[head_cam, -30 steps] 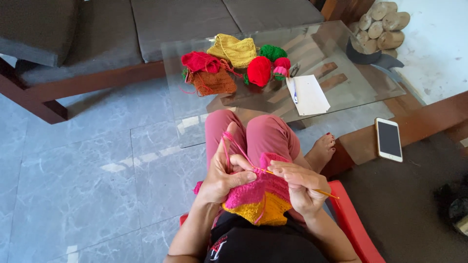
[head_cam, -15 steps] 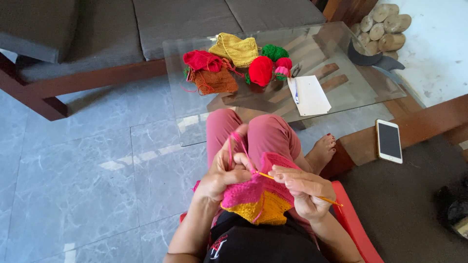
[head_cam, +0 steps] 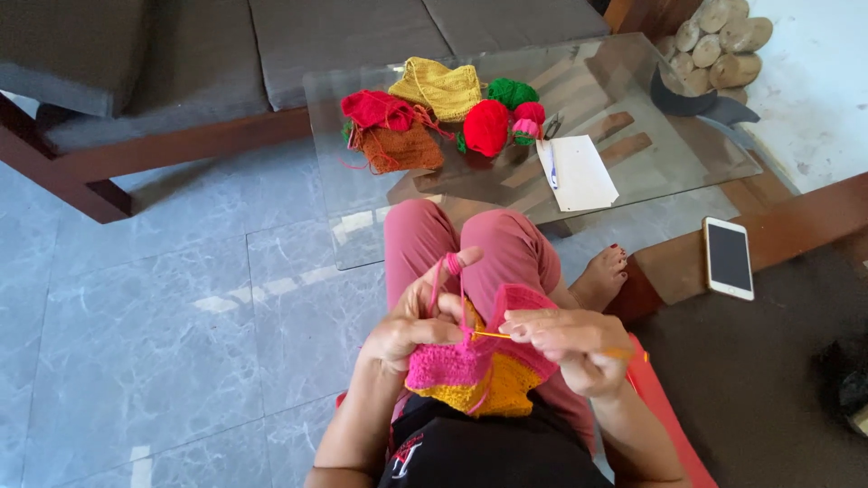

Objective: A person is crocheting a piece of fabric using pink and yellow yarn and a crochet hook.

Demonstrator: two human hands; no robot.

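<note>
Work in hand: crochet, mid-stitch by the look of it, on a pink and mustard-yellow crocheted piece [head_cam: 479, 370] resting in the lap, near the camera.
Left hand [head_cam: 411, 321]: fingers curled, pinching the top edge of the piece; a strand of pink yarn [head_cam: 449, 264] is looped over the raised forefinger and runs taut down to the work.
Right hand [head_cam: 565, 339]: fingers closed around a thin yellow crochet hook [head_cam: 493, 335], its tip at the pink edge between the hands.
Next move, as I judge it: calls for steady yarn tension on the left and a small turn of the hook to catch the strand.
Far surface: a glass coffee table [head_cam: 651, 172] carrying a round red yarn ball [head_cam: 486, 126], a folded yellow knitted piece [head_cam: 440, 88] and a white paper sheet [head_cam: 579, 172].
Right: a white smartphone [head_cam: 728, 258] on a wooden ledge.
</note>
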